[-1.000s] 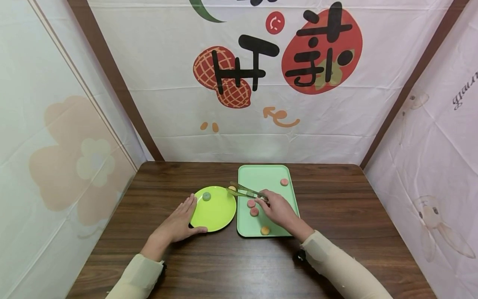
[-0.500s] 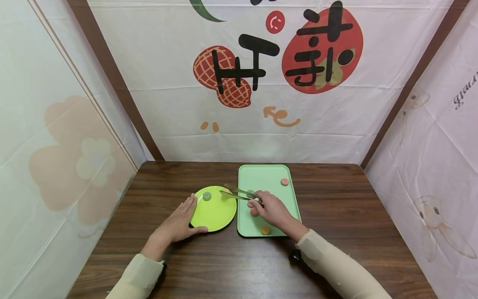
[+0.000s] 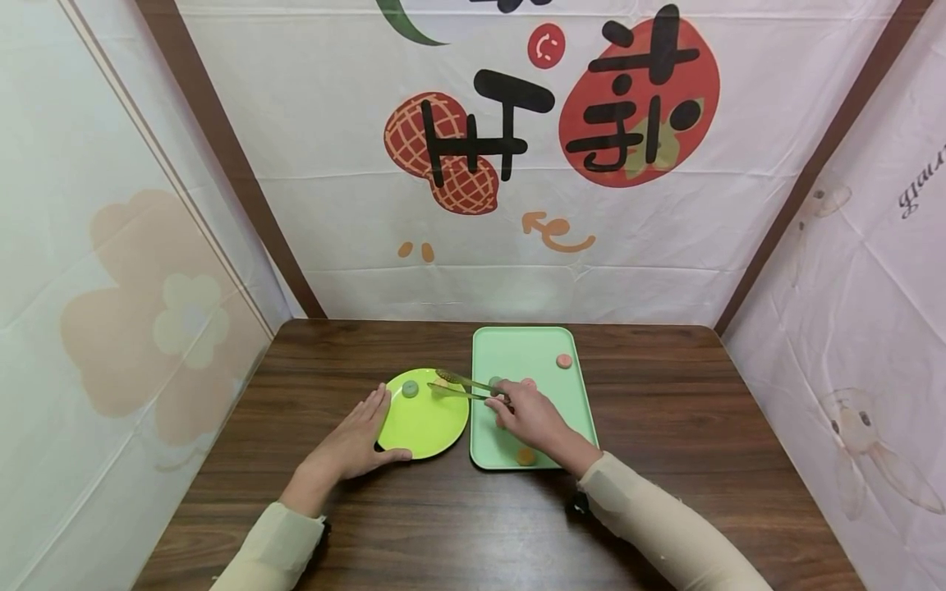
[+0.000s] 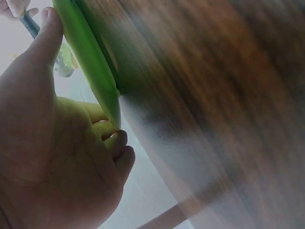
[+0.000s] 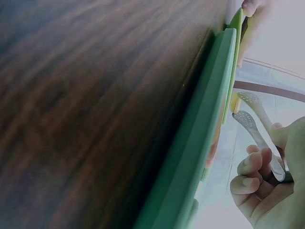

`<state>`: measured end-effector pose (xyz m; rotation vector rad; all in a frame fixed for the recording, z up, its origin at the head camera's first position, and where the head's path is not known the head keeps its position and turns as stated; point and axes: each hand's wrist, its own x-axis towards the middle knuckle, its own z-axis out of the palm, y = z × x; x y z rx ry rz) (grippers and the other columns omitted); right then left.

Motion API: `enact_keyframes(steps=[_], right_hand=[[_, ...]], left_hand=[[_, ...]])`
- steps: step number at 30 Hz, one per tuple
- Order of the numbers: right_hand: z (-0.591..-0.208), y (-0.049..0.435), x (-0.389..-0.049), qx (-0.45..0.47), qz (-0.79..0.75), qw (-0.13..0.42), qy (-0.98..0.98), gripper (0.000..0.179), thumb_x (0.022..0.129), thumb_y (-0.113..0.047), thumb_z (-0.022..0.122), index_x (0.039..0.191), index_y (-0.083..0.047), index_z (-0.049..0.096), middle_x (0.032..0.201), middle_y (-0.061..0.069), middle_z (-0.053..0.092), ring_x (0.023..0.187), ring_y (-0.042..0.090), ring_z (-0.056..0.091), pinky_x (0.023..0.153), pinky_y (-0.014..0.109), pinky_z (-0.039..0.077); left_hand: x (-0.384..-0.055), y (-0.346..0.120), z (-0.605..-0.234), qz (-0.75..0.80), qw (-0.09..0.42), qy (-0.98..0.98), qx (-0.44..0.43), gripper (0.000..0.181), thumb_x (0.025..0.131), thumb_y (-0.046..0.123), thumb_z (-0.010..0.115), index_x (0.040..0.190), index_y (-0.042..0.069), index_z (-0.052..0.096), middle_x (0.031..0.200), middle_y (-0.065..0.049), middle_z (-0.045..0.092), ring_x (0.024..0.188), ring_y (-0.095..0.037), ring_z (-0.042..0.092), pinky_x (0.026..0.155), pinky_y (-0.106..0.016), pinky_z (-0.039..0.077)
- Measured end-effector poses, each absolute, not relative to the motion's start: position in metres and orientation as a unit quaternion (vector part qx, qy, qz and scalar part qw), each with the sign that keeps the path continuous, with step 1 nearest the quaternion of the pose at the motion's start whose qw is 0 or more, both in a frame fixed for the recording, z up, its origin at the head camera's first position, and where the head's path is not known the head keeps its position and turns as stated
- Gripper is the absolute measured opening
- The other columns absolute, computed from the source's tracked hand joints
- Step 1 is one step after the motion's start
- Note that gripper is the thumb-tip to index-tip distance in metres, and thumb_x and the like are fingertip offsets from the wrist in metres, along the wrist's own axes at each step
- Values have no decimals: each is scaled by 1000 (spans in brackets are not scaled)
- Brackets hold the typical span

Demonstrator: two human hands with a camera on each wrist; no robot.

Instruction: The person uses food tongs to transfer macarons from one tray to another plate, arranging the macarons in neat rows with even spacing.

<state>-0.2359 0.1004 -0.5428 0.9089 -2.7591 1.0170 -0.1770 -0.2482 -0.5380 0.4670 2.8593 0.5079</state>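
Note:
My left hand (image 3: 351,439) rests along the left rim of a lime-green round plate (image 3: 417,427), fingers stretched up its side and thumb at the front rim. The left wrist view shows fingertips right at the edge of the plate (image 4: 88,57). My right hand (image 3: 535,419) grips metal tongs (image 3: 470,382), whose heads hang over the plate's upper right. A small yellow round cookie-like piece (image 3: 440,384) lies at their tips. In the right wrist view, the perforated heads stand slightly apart beside the yellow piece (image 5: 234,102). A grey-green round piece (image 3: 410,389) sits on the plate.
A mint-green tray (image 3: 517,349) lies right of the plate, partly under my right hand. Pink (image 3: 565,361), green (image 3: 495,382) and orange-yellow (image 3: 525,456) round pieces are on it. Fabric walls (image 3: 443,287) border the wooden table (image 3: 473,525).
My right hand has moved left with the tongs, carrying the yellow piece from the plate's right edge further in over the plate. The left hand has stayed at the rim.

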Motion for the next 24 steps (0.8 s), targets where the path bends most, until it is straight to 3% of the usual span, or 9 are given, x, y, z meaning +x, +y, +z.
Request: enact_keyframes(steps=[6, 15, 24], right_hand=[[-542, 95, -237, 307, 326, 32, -894, 17, 110, -31, 65, 100, -18, 63, 71, -9, 52, 53, 4, 38, 47, 23, 34], [-544, 87, -237, 299, 311, 33, -901, 15, 109, -31, 67, 107, -15, 68, 83, -8, 64, 60, 4, 52, 52, 26, 46], [-546, 83, -238, 297, 302, 38, -905, 19, 109, -33, 67, 109, -15, 68, 83, -8, 63, 61, 4, 54, 54, 26, 48]], left_hand=[[-176, -248, -537, 168, 96, 968, 157, 125, 93, 74, 69, 168, -9, 12, 177, -28, 9, 164, -44, 15, 132, -59, 20], [-175, -246, -536, 169, 99, 968, 158, 123, 94, 71, 70, 168, -9, 13, 177, -28, 9, 164, -43, 15, 132, -58, 20], [-175, -247, -535, 169, 94, 967, 163, 123, 94, 71, 70, 167, -10, 14, 176, -30, 10, 163, -44, 16, 131, -60, 21]])
